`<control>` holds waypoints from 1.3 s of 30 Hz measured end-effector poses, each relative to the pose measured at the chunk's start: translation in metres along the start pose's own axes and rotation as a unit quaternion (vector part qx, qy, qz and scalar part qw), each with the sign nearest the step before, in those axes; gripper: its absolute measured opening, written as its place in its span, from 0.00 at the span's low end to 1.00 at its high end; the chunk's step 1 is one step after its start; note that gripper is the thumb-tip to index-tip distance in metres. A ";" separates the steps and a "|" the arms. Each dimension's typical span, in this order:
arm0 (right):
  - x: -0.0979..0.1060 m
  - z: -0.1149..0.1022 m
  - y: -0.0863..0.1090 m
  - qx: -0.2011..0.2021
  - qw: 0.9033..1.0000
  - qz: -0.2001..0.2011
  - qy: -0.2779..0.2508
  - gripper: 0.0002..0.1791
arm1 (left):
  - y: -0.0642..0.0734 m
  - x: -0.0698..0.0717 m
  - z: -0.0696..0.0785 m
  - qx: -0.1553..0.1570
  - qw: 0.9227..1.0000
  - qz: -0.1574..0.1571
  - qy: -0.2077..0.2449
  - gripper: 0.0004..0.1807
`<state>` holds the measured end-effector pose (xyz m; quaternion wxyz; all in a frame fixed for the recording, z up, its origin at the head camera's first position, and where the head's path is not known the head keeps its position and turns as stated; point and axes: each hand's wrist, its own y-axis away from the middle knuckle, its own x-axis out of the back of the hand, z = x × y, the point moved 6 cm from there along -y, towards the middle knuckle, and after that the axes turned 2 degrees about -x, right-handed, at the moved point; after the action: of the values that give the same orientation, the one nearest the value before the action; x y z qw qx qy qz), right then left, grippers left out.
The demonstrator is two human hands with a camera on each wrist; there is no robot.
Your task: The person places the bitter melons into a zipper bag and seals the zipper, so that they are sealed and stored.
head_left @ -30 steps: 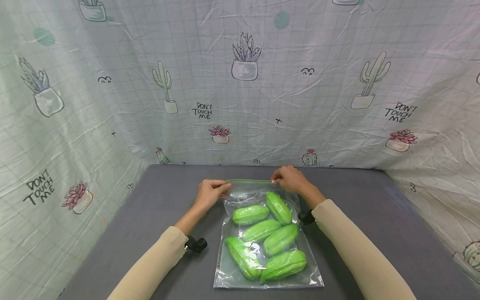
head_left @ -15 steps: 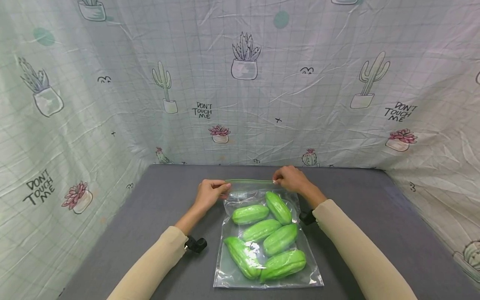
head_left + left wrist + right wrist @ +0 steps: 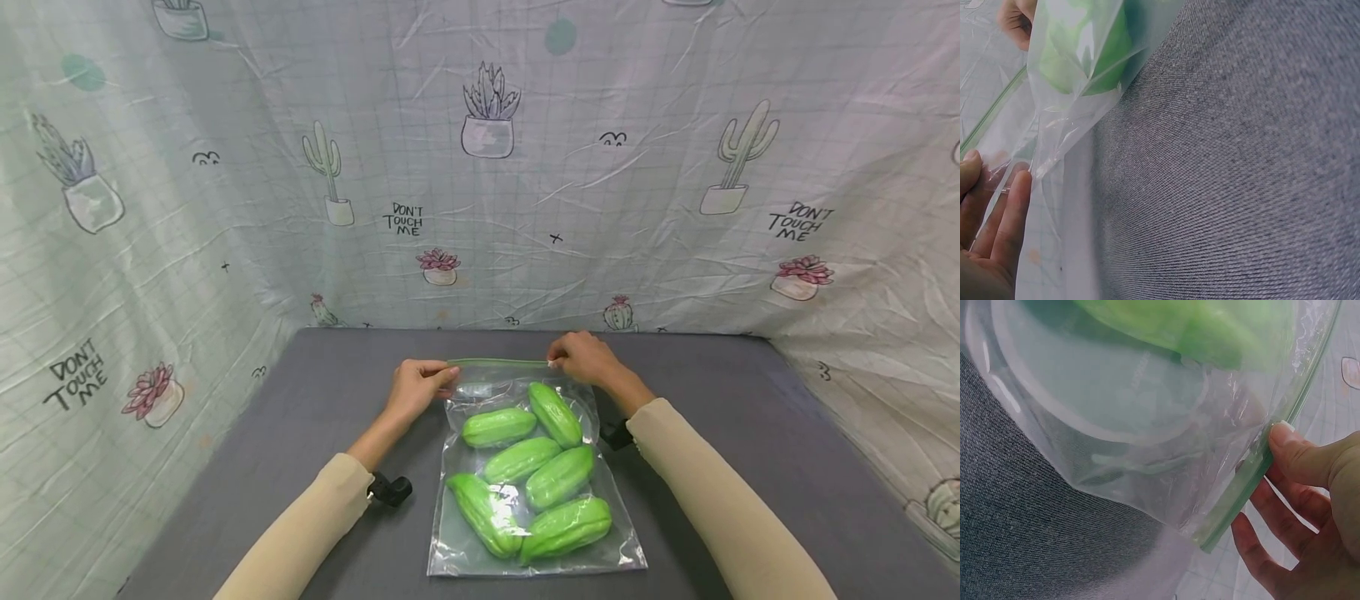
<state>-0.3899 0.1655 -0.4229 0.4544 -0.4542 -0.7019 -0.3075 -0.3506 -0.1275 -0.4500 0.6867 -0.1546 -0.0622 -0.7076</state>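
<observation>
A clear zip bag (image 3: 450, 550) lies flat on the dark grey table, with several plump green gourd-like vegetables (image 3: 498, 427) inside. Along its far edge runs a green zip strip (image 3: 498, 362). My left hand (image 3: 416, 387) pinches the left end of that edge between thumb and fingers. At the right end, my right hand (image 3: 585, 358) pinches the strip; in the right wrist view its thumb lies on the green strip (image 3: 1250, 478) and the other fingers sit behind. A small white spot shows at the right fingertips in the head view, too small to identify.
The grey table (image 3: 322, 400) extends to both sides of the bag. A pale cloth curtain (image 3: 360, 275) printed with potted cacti hangs behind it and along both sides. Each wrist wears a black camera, such as the left wrist camera (image 3: 390, 490).
Along the zip strip, my right hand has slid very slightly to the right. My left hand keeps its grip with barely any shift. The vegetables and bag look almost unchanged.
</observation>
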 end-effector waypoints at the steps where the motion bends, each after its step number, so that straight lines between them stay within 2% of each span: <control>1: 0.000 0.000 0.000 -0.002 1.000 0.001 -0.001 0.12 | 0.000 0.000 0.000 -0.001 1.000 0.000 0.000 0.14; 7: -0.001 0.003 0.001 -0.011 1.000 0.002 -0.007 0.12 | 0.000 0.000 0.000 -0.003 1.000 -0.001 -0.001 0.15; 19: -0.004 0.006 0.001 0.002 1.000 -0.006 -0.007 0.12 | 0.001 0.001 -0.004 0.001 1.000 -0.001 0.011 0.15; 30: 0.002 0.013 0.005 -0.010 1.000 -0.006 0.007 0.12 | -0.004 0.003 -0.004 -0.001 1.000 0.000 0.017 0.14; 39: 0.003 0.017 0.004 -0.005 1.000 0.001 0.008 0.12 | -0.006 0.002 -0.003 -0.009 1.000 -0.001 0.014 0.14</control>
<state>-0.3928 0.1822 -0.4270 0.4581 -0.4543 -0.6965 -0.3141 -0.3568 -0.1297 -0.4516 0.6854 -0.1508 -0.0465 -0.7108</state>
